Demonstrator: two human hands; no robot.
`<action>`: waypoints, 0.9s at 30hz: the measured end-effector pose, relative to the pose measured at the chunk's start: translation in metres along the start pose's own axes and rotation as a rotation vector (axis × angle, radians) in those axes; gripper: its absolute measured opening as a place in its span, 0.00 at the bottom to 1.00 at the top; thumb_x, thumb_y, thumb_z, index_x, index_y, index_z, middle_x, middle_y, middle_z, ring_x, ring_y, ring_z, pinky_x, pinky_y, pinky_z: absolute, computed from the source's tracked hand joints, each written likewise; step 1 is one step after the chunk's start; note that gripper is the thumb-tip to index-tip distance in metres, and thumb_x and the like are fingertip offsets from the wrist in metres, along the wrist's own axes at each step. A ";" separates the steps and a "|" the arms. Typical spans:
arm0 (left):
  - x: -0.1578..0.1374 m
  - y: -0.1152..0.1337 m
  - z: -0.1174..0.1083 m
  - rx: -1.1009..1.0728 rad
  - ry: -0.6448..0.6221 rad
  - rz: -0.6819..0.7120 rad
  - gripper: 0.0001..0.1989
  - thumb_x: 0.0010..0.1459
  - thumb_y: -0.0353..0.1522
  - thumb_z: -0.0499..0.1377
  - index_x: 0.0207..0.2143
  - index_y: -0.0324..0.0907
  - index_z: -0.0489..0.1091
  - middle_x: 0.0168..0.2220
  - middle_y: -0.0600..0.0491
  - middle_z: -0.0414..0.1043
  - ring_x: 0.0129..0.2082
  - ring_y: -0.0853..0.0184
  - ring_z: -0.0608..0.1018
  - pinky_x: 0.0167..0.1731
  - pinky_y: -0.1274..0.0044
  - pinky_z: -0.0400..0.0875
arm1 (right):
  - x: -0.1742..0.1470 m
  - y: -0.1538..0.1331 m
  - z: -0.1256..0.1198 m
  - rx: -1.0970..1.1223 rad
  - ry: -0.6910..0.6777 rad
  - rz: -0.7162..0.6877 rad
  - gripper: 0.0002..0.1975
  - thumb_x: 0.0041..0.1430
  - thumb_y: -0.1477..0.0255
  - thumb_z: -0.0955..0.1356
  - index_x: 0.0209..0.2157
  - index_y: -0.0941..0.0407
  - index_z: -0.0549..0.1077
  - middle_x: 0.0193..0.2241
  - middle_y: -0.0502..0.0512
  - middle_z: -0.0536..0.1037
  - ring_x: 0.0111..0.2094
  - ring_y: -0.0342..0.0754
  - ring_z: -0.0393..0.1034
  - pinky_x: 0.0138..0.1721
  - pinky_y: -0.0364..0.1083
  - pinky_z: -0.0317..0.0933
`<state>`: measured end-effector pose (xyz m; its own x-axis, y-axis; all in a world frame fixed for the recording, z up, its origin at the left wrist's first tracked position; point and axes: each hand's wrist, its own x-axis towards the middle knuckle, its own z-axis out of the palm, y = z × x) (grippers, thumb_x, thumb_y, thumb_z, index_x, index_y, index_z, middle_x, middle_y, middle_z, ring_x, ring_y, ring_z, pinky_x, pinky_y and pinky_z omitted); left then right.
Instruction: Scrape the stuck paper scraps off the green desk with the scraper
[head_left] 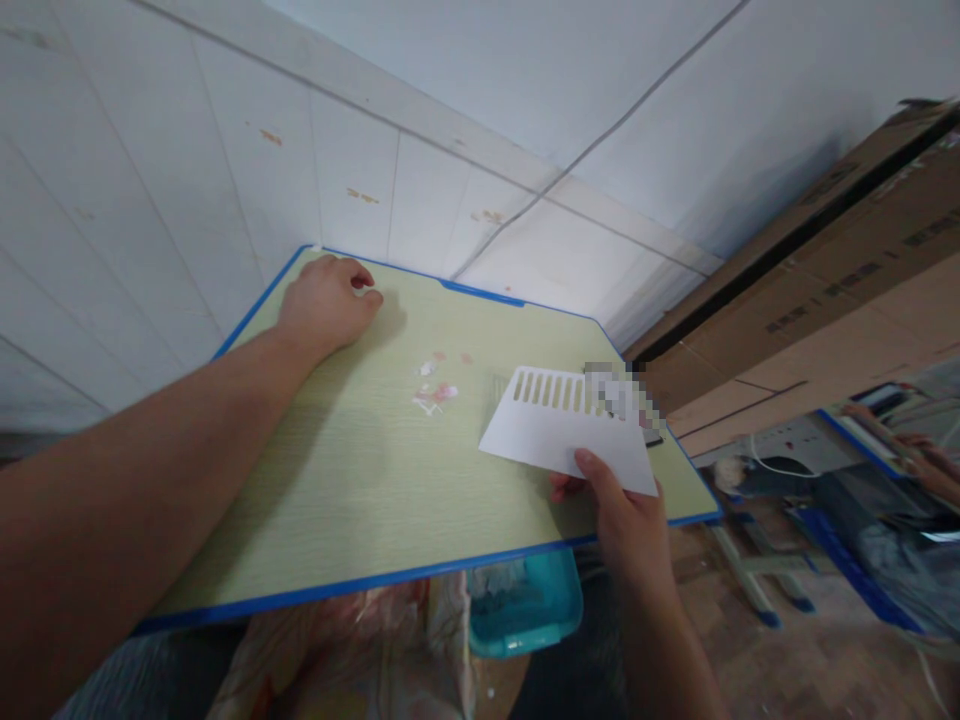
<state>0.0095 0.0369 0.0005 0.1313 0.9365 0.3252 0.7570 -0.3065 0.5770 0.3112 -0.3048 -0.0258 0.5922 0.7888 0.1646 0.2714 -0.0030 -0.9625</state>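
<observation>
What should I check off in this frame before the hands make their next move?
1. Right hand gripping the slotted white card: ok, thumb on top by its near edge.
2. Card's far right corner visible: not ok, pixelation covers it.
3. Left hand free: ok, no held thing shows.
4. Left hand touching the desktop: cannot tell, its underside is hidden.
5. Desktop free of scraps: not ok, small ones lie near its middle.
6. Teal bin below the desktop's near edge: ok.
</observation>
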 end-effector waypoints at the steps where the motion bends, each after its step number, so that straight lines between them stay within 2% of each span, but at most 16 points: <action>1: -0.001 0.001 0.000 0.018 -0.005 0.001 0.27 0.67 0.47 0.64 0.61 0.46 0.88 0.70 0.37 0.85 0.76 0.37 0.81 0.76 0.51 0.73 | -0.006 -0.003 0.001 -0.007 -0.023 -0.007 0.19 0.74 0.52 0.83 0.33 0.51 0.91 0.30 0.58 0.92 0.28 0.59 0.85 0.37 0.55 0.84; 6: -0.002 0.003 0.000 0.023 -0.005 -0.008 0.25 0.72 0.44 0.63 0.63 0.46 0.88 0.71 0.39 0.85 0.75 0.42 0.81 0.78 0.54 0.73 | -0.023 -0.004 0.002 -0.011 -0.069 -0.031 0.24 0.78 0.53 0.81 0.28 0.49 0.87 0.25 0.56 0.88 0.29 0.59 0.84 0.37 0.56 0.83; 12: 0.000 -0.001 0.004 -0.009 0.014 -0.011 0.24 0.71 0.44 0.63 0.62 0.52 0.89 0.69 0.41 0.86 0.75 0.41 0.80 0.77 0.53 0.74 | -0.016 0.002 -0.004 -0.008 0.015 -0.057 0.19 0.73 0.49 0.83 0.37 0.49 0.90 0.28 0.57 0.90 0.28 0.61 0.84 0.33 0.57 0.81; 15: 0.001 -0.002 0.004 -0.008 0.007 -0.002 0.26 0.68 0.45 0.64 0.63 0.50 0.89 0.69 0.38 0.86 0.75 0.39 0.80 0.77 0.51 0.74 | -0.026 -0.003 -0.005 -0.011 -0.011 -0.027 0.19 0.75 0.51 0.83 0.34 0.49 0.90 0.26 0.56 0.88 0.27 0.61 0.83 0.35 0.57 0.82; 18: 0.001 -0.002 0.006 -0.048 0.022 -0.017 0.26 0.66 0.45 0.66 0.63 0.56 0.89 0.68 0.41 0.87 0.75 0.38 0.80 0.76 0.51 0.74 | -0.037 -0.010 -0.003 0.031 -0.035 0.014 0.21 0.78 0.54 0.82 0.30 0.49 0.89 0.25 0.55 0.87 0.28 0.60 0.83 0.39 0.57 0.83; 22: 0.001 -0.002 0.006 -0.054 0.029 -0.026 0.26 0.65 0.46 0.65 0.62 0.56 0.89 0.67 0.42 0.87 0.76 0.38 0.79 0.76 0.51 0.74 | -0.043 -0.016 -0.001 0.054 0.022 0.063 0.20 0.79 0.53 0.82 0.33 0.49 0.91 0.29 0.58 0.91 0.30 0.61 0.84 0.37 0.57 0.82; 27: 0.003 -0.003 0.005 -0.039 0.002 -0.013 0.26 0.65 0.46 0.65 0.62 0.53 0.89 0.70 0.40 0.85 0.77 0.37 0.79 0.77 0.49 0.73 | -0.048 -0.023 -0.004 -0.033 -0.132 0.051 0.27 0.81 0.51 0.80 0.26 0.47 0.88 0.27 0.58 0.89 0.32 0.62 0.87 0.39 0.56 0.84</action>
<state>0.0104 0.0412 -0.0040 0.1206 0.9400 0.3191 0.7328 -0.3012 0.6102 0.2797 -0.3454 -0.0105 0.5017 0.8610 0.0836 0.2692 -0.0636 -0.9610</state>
